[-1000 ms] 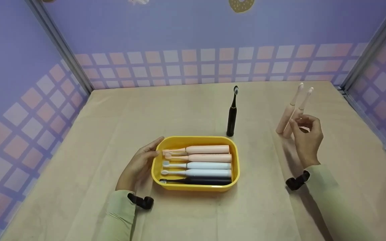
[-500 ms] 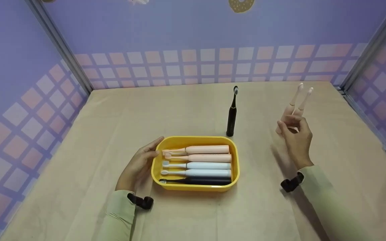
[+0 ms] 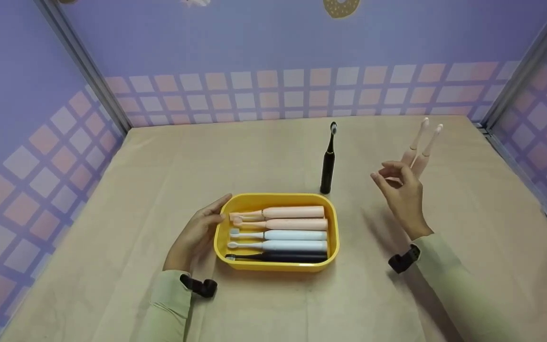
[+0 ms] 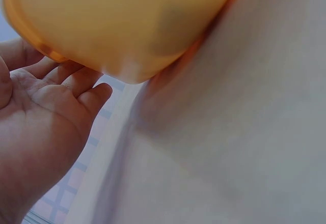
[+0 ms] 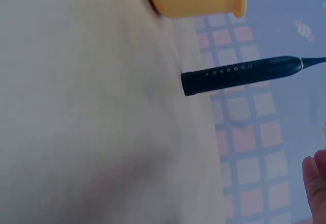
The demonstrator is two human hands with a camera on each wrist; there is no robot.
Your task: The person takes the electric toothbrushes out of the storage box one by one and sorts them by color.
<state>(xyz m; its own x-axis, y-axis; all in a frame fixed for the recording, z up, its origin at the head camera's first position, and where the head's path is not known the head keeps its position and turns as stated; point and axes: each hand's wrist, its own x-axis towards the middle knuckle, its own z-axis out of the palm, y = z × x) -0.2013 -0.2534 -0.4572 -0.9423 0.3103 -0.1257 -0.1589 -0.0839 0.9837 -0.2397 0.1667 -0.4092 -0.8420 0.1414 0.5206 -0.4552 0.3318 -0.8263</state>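
Fingers of my left hand clasped the yellow tub, toothbrushes lying inside. Beyond stood a black toothbrush, its round marks perhaps too small to read. My right hand, loosely curved, hung before two pink toothbrushes.

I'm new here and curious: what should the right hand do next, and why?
Probably reach across to the standing black toothbrush. The right hand appears empty, its fingertips between that brush and the standing pink toothbrushes in the head view. The left hand holds the yellow box, where two pink brushes and two white brushes lie with only one black brush.
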